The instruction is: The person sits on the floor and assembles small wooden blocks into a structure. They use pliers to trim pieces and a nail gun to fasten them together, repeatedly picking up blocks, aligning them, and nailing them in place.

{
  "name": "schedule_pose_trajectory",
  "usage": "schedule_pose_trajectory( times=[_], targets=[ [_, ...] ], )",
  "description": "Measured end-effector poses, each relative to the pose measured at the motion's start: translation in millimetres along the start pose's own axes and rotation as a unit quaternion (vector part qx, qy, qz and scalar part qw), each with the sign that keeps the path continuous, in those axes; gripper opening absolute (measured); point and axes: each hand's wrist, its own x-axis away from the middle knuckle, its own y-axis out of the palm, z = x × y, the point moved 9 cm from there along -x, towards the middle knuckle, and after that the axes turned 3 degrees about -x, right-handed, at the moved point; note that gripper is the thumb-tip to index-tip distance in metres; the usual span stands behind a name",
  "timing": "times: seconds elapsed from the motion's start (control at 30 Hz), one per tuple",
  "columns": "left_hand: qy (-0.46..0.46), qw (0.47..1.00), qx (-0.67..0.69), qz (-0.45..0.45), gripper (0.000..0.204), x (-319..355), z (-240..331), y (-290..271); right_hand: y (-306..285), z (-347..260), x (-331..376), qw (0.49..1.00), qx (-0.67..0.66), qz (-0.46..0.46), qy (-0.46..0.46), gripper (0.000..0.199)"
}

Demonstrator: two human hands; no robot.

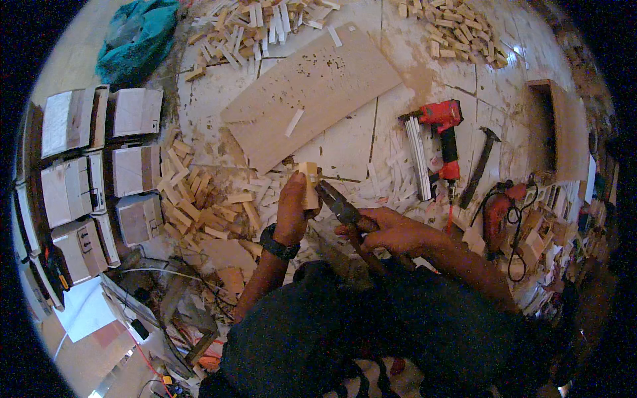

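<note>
A small pale wooden block [309, 174] stands upright in my left hand [290, 212], thumb and fingers closed round it. In my right hand [395, 232] is a pair of pliers [340, 207], the fingers wrapped about its handles. The pliers' jaws point up and left and meet the block's right side, or come very close to it. Whether they grip anything there is too small to make out. Below both hands, loose wood pieces partly show, and my dark clothing hides the area nearest me.
Beyond my hands lies a flat plywood board [318, 86]. To the right are a red nail gun [450, 139], a hammer [479, 166], a corded red tool [494, 222] and a wooden box [564, 126]. Wood offcuts [189, 205] and stacked panels [136, 166] sit left; a teal bag [136, 40] lies behind.
</note>
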Motion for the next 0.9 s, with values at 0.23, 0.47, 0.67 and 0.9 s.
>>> schedule_pose_trajectory(
  times=[0.23,0.47,0.67,0.9],
  targets=[
    [0.032,0.997,-0.067,-0.011,0.039,4,4,3,2,9,4,1.000,0.001,-0.008,0.027,0.048],
    [0.174,0.938,-0.296,-0.036,0.044,15,31,12,8,8,10,0.998,-0.039,-0.012,0.051,0.047],
    [0.094,0.917,-0.375,-0.098,0.048,12,15,15,7,10,17,0.995,0.046,-0.012,0.084,0.043],
    [0.074,0.883,-0.449,-0.112,0.031,15,6,18,-2,17,11,0.992,0.112,0.047,0.046,0.021]
  ],
)
